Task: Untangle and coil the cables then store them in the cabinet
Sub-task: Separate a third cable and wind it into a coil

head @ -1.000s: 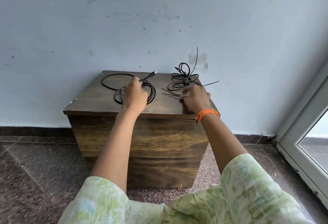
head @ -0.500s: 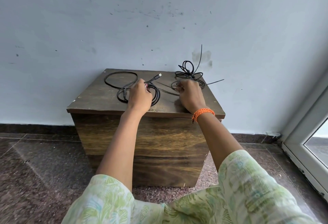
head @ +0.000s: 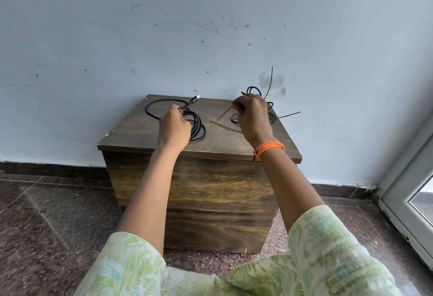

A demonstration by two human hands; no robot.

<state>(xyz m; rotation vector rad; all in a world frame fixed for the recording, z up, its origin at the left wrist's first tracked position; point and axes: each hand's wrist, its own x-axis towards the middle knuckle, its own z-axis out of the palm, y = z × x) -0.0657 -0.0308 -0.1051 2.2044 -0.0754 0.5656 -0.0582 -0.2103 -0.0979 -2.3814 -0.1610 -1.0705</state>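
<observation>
Left hand (head: 174, 127): fingers gripping the thick coiled cable (head: 196, 124) on the cabinet (head: 199, 192). Right hand (head: 253, 117): fingers pinching a thin tie (head: 223, 114). Advice: keep loops pinned while tying.

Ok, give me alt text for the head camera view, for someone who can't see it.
A person's two hands work on black cables atop a low wooden cabinet against a pale wall: the left hand grips a thick coiled cable, while the right hand, an orange wristband on its wrist, pinches and lifts a thin strand beside a tangled thin cable.
</observation>
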